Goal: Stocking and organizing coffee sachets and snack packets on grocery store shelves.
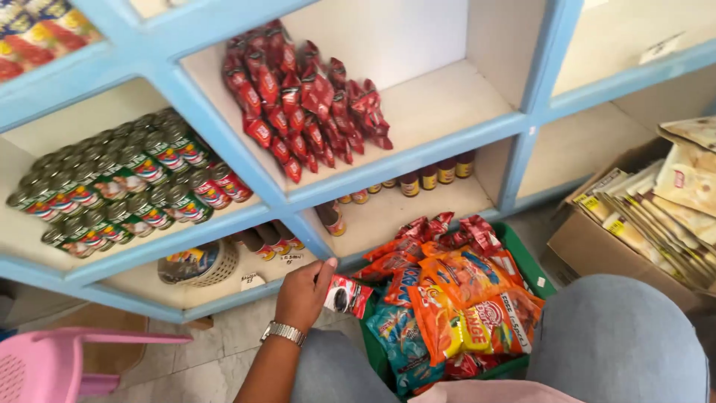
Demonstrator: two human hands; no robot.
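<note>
The left hand point(302, 292) pinches a red sachet point(346, 295) just left of the green basket point(531, 267) of packets, below the blue shelf point(403, 166). The right hand is out of view.

One hand point(302, 292), one small red packet point(347, 296), one green crate point(532, 270) — one pink chair point(52, 363)

green crate point(533, 272) mostly buried under snack bags; pink chair point(52, 366) cut by left edge; right hand out of view; bottle labels point(429, 177) too small to tell.
</note>
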